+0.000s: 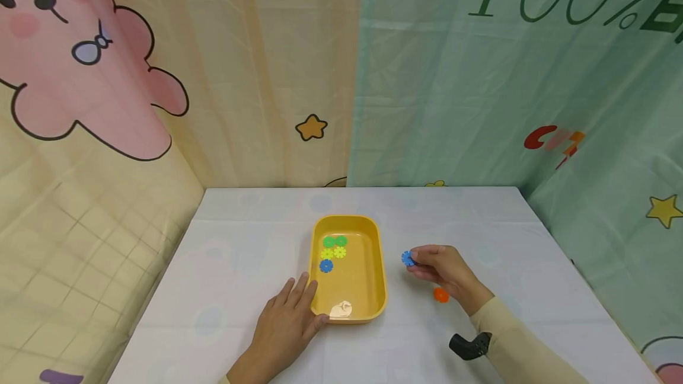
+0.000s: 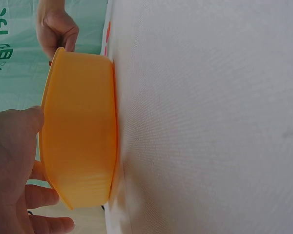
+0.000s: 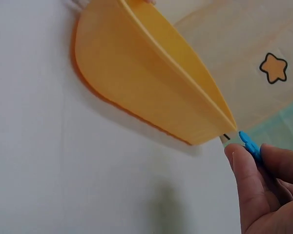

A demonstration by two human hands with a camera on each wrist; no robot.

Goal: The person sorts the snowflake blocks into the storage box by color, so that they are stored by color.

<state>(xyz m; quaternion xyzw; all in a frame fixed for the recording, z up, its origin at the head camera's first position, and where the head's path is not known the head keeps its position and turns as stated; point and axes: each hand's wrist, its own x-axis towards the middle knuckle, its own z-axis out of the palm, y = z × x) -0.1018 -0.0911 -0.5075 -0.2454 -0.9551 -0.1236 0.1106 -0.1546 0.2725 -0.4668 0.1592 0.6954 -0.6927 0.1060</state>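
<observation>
My right hand [image 1: 441,268] pinches a blue snowflake disc [image 1: 408,258] between thumb and fingers, right of the yellow tray [image 1: 375,277]. The right wrist view also shows this blue disc [image 3: 250,145] at the fingertips, apart from the tray wall. My left hand [image 1: 288,325] touches the near left corner of the tray with its fingers spread along the rim. Inside the tray, on its left side, lie two green discs [image 1: 334,242], two yellow discs [image 1: 333,253] and one blue disc [image 1: 326,265]. An orange disc [image 1: 440,295] is on the table just below my right hand.
A white cloth covers the table [image 1: 240,242]. Printed curtains [image 1: 277,64] hang behind it and at both sides. A black strap-like piece [image 1: 469,346] sits at my right wrist. Light reflects off the tray's near end.
</observation>
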